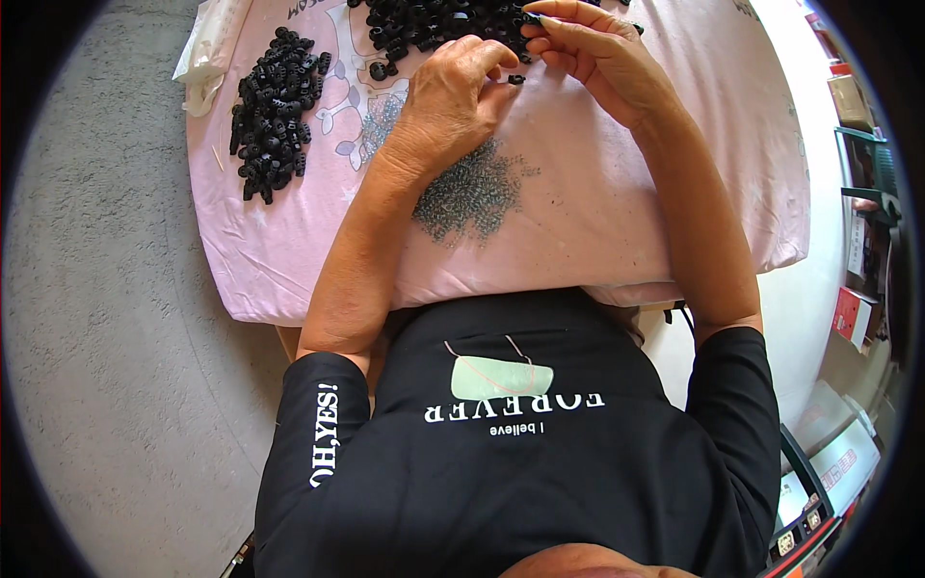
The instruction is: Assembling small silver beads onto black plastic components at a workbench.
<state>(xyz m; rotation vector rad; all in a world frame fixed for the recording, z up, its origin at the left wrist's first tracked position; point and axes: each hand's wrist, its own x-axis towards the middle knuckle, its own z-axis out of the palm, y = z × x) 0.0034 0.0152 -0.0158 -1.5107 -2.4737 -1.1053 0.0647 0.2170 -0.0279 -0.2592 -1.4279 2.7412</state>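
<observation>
the work looks partway along, with plenty left. the left hand (458, 91) has its thumb and fingers closed on a small black piece (516, 80), over the worktop (607, 222) with its pink cover. the right hand (612, 63) is beside it, fingers drawn together at the edge of a big black heap (434, 24); whether they grip a piece there, i cannot tell. a smaller heap of black parts (279, 111) lies apart on the left; it may be the finished ones, though nothing shows that for certain. a dark pile of tiny springs (467, 197) and a paler scatter (381, 125) lie loose near the left forearm, so many pieces probably remain to be done.
</observation>
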